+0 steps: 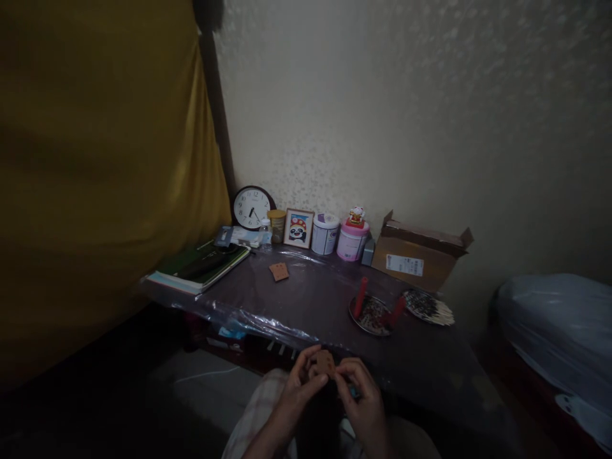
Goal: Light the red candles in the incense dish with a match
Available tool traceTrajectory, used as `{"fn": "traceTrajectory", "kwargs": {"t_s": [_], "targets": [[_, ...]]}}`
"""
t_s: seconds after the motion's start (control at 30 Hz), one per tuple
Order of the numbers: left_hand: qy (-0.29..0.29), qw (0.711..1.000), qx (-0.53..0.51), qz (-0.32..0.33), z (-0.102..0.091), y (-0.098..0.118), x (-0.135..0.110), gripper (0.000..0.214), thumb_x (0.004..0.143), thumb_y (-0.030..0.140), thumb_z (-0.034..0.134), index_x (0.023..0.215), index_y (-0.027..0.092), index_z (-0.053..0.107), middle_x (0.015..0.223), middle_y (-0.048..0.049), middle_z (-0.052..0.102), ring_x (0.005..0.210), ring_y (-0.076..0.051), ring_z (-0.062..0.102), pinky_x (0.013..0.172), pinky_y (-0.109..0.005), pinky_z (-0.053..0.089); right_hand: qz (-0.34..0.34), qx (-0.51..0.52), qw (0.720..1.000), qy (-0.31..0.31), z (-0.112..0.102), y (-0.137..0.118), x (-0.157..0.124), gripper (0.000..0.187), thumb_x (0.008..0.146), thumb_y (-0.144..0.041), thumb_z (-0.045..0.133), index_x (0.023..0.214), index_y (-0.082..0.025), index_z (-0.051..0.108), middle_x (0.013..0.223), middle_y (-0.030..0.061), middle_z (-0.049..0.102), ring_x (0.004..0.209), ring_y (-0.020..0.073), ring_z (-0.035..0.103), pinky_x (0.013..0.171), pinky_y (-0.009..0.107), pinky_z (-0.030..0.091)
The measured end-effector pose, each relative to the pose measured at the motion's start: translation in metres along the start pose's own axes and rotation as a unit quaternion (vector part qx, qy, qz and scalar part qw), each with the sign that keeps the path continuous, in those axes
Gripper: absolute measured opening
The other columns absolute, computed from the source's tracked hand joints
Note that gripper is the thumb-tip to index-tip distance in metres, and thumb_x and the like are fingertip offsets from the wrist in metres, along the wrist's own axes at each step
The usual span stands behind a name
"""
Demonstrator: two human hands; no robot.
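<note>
Low in the head view, near the table's front edge, my left hand [306, 379] grips a small brown card [326, 363] with small reddish marks on it. The thumb presses along its lower side and the fingers curl behind. My right hand [359, 392] is closed in a pinch at the card's lower right edge. Whether anything else sits between those fingertips is too small and dark to tell. Farther back on the table lie similar brown cards [279, 272], slightly overlapped.
A plastic-covered table [306, 296] carries a dish [375, 317] with red candles [361, 297], and a plate of thin sticks [429, 308]. Along the wall stand a clock [252, 208], a framed picture [299, 228], tins [326, 234] and an open cardboard box [415, 252]. Books [201, 264] lie left.
</note>
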State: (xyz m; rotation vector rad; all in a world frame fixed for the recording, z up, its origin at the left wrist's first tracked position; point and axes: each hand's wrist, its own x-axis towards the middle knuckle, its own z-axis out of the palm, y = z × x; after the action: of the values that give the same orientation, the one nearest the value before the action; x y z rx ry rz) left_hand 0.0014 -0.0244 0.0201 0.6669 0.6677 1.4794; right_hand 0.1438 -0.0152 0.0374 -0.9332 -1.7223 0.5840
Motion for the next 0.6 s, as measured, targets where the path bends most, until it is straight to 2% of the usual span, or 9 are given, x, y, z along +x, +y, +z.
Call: {"fn": "traceTrajectory", "kwargs": {"t_s": [0.17,0.33,0.6], "targets": [[0.006,1.000,-0.003,-0.009,0.000,0.002,-0.004,0.043,0.061,0.025,0.081,0.103,0.023,0.069,0.095,-0.0051,0.074,0.091,-0.022,0.064,0.083,-0.033,0.044,0.010,0.003,1.000,0.012,-0.003,0.006,0.000,0.007,0.085,-0.022,0.058,0.079,-0.022,0.060,0.079,0.0000,0.061,0.075,0.0138,0.062,0.069,0.020,0.050],[-0.008,0.998,-0.055,-0.016,-0.002,-0.001,-0.003,0.043,0.067,0.026,0.076,0.108,0.021,0.066,0.101,-0.0078,0.072,0.094,-0.023,0.065,0.084,-0.033,0.046,0.035,0.002,0.999,0.041,-0.011,0.016,0.005,0.008,0.085,-0.023,0.057,0.080,-0.022,0.064,0.073,-0.0002,0.064,0.068,0.0140,0.063,0.064,0.020,0.050],[-0.014,0.995,-0.090,-0.034,-0.002,0.003,-0.004,0.025,0.072,0.019,0.072,0.097,0.019,0.069,0.100,-0.0085,0.072,0.096,-0.021,0.065,0.087,-0.032,0.047,-0.002,-0.048,0.997,0.065,-0.019,0.016,0.009,0.011,0.085,-0.023,0.057,0.081,-0.021,0.067,0.075,0.0012,0.064,0.069,0.0141,0.064,0.064,0.020,0.050]]}}
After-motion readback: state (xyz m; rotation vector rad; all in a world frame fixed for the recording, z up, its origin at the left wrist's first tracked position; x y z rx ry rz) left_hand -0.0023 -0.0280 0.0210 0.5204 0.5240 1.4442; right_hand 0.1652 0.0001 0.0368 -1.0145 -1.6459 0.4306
